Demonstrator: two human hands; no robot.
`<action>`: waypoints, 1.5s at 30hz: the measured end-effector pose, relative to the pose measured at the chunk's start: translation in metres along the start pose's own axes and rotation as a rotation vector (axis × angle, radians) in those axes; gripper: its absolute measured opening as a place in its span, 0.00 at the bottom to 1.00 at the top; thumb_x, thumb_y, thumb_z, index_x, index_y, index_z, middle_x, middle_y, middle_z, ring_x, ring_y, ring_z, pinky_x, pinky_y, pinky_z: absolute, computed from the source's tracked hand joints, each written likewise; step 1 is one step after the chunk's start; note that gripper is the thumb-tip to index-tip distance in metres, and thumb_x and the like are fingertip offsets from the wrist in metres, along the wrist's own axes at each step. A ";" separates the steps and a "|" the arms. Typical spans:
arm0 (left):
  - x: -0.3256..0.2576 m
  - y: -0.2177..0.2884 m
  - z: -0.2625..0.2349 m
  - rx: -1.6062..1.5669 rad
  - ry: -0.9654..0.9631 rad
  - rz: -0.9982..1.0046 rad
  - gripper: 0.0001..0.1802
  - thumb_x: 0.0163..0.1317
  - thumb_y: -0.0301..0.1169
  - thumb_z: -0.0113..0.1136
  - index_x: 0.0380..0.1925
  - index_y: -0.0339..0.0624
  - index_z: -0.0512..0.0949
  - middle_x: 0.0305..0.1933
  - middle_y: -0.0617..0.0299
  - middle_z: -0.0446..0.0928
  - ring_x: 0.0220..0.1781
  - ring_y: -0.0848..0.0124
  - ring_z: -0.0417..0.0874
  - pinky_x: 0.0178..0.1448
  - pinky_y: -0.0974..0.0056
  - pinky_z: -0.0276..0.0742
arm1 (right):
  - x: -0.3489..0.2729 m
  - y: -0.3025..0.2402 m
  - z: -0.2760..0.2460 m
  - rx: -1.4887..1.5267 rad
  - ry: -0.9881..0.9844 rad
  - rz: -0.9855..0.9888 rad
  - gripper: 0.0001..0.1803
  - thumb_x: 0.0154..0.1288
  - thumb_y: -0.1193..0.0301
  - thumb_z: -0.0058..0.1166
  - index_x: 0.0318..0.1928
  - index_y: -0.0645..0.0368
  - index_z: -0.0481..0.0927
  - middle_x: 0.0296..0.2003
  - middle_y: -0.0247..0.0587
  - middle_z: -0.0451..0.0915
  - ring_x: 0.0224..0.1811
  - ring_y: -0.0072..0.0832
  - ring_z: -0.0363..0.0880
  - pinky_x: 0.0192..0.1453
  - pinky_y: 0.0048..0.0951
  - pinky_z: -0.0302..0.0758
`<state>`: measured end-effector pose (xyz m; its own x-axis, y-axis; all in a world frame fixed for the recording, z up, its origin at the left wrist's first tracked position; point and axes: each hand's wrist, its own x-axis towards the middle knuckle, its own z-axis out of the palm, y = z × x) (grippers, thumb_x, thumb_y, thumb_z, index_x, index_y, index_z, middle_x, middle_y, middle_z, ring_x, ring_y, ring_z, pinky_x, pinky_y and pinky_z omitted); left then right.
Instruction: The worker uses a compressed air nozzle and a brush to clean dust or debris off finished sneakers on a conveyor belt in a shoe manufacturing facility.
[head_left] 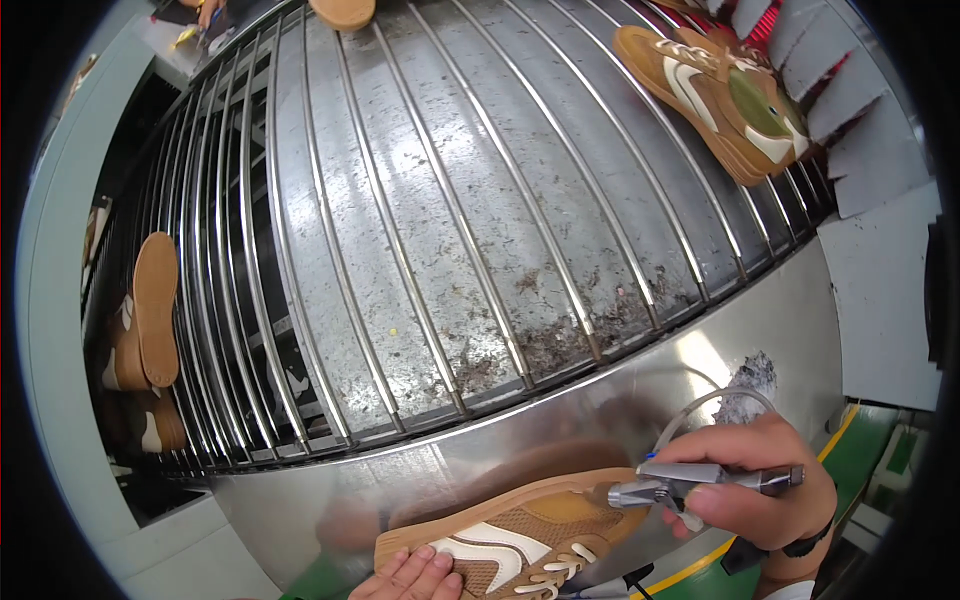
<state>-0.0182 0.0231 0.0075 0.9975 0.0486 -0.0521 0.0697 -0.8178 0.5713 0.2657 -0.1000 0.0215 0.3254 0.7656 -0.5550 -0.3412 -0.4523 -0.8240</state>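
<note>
Wide open stretch of rod conveyor [450, 200] ahead of me, nothing on its middle. Obstacles sit at the edges: tan sneaker [725, 95] far right, sole-up shoe [155, 310] far left. Close in, my right hand [760, 480] with the pen tool [700, 478] and my left hand [415, 578] crowd the sneaker [520, 535].

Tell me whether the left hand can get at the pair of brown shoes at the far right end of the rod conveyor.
Probably not as things stand. The left hand rests on the brown shoe at the near edge, while the pair of brown shoes lies across the whole width of the rod conveyor, though nothing blocks the path.
</note>
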 end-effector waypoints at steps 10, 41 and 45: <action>0.015 -0.004 -0.011 -0.120 -0.102 -0.178 0.36 0.42 0.24 0.64 0.55 0.25 0.66 0.54 0.36 0.71 0.53 0.45 0.76 0.55 0.55 0.73 | -0.056 0.064 -0.039 0.039 0.130 -0.170 0.14 0.62 0.75 0.51 0.47 0.69 0.75 0.28 0.41 0.80 0.28 0.22 0.79 0.32 0.20 0.74; 0.269 -0.016 -0.011 -1.331 0.358 -0.238 0.19 0.63 0.30 0.52 0.52 0.33 0.68 0.54 0.53 0.73 0.58 0.62 0.73 0.62 0.57 0.67 | -0.069 0.212 -0.008 0.533 0.786 -0.802 0.30 0.67 0.52 0.43 0.53 0.69 0.64 0.31 0.48 0.80 0.31 0.31 0.80 0.34 0.25 0.71; 0.222 -0.037 -0.013 -0.859 0.122 -0.242 0.28 0.62 0.30 0.56 0.60 0.29 0.62 0.60 0.49 0.69 0.64 0.62 0.67 0.65 0.60 0.64 | -0.064 0.214 -0.003 0.600 0.875 -0.797 0.31 0.66 0.51 0.43 0.55 0.68 0.63 0.29 0.47 0.77 0.28 0.31 0.77 0.33 0.30 0.73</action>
<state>0.2005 0.0711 -0.0145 0.9453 0.2643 -0.1912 0.2163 -0.0692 0.9739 0.1750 -0.2470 -0.1200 0.9967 0.0779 -0.0230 -0.0540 0.4246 -0.9038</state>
